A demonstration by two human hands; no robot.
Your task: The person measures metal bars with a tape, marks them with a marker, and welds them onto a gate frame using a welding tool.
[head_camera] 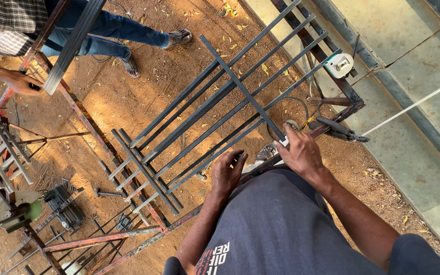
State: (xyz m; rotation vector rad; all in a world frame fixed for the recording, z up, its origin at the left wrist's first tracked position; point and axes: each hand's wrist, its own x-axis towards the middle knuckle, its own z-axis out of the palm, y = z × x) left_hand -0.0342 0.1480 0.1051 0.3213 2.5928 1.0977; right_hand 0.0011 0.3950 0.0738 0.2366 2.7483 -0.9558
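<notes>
Resting on the near ends of the long steel bars (215, 109), the left hand (227, 173) lies palm-down with its fingers (238, 157) curled loosely over the metal, not clamped around any one bar. The right hand (301, 153) sits a little farther right, its fingers (287, 136) pressed together on the near end of the diagonal cross bar (240, 86) that lies over the long bars; whether they pinch something small there I cannot tell. The bars stretch from near left to far right across a rusty red welding frame (128, 234) that serves as the tabletop, with short cross pieces (128, 175) laid under their near-left ends.

To do this well, I judge the cross bar should be kept flat against every long bar while the left hand steadies the bundle so nothing slides; even spacing between the bars matters, so any nudging ought to be slight and checked along the whole length.

A white tape measure (339, 64) rests on the far right corner of the frame, and a clamp (339, 130) grips the frame just right of the right hand. At far left another person's hand (20, 81) holds a separate bundle of bars (75, 43). A chop saw (14, 209) stands on the dirt floor at near left.
</notes>
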